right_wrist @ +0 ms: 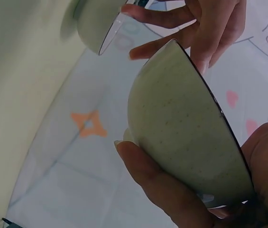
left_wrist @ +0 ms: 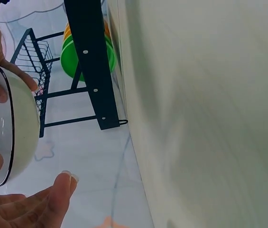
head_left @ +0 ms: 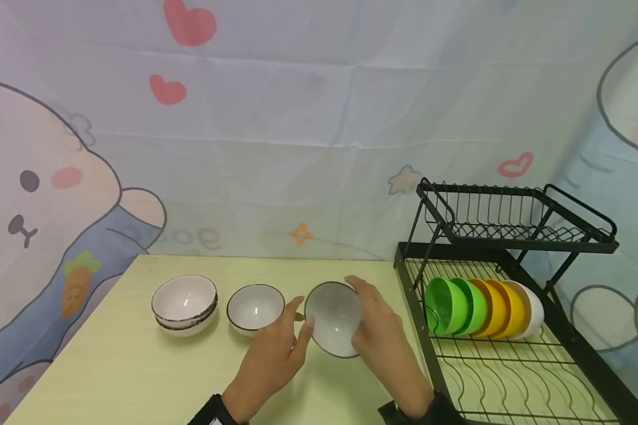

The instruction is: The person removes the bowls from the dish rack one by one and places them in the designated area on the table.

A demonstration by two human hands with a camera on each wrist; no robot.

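A white bowl (head_left: 332,319) with a thin dark rim is held off the table, tilted so its inside faces the head camera. My right hand (head_left: 383,330) grips its right side, thumb at the rim and fingers around the outside (right_wrist: 181,123). On the bowl's left side is my left hand (head_left: 271,354), fingers extended and spread, thumb close to the rim; whether it touches is unclear. Just beyond the left hand, a similar white bowl (head_left: 255,304) stands upright on the table. Further left are two stacked white bowls (head_left: 185,298) with dark, uneven rims.
On the right stands a black two-tier dish rack (head_left: 430,348). Its lower tier holds green bowls (head_left: 441,307), yellow bowls (head_left: 491,307) and a white bowl (head_left: 531,310) on edge in a row. A patterned cloth (head_left: 298,118) hangs behind the pale table (head_left: 138,366).
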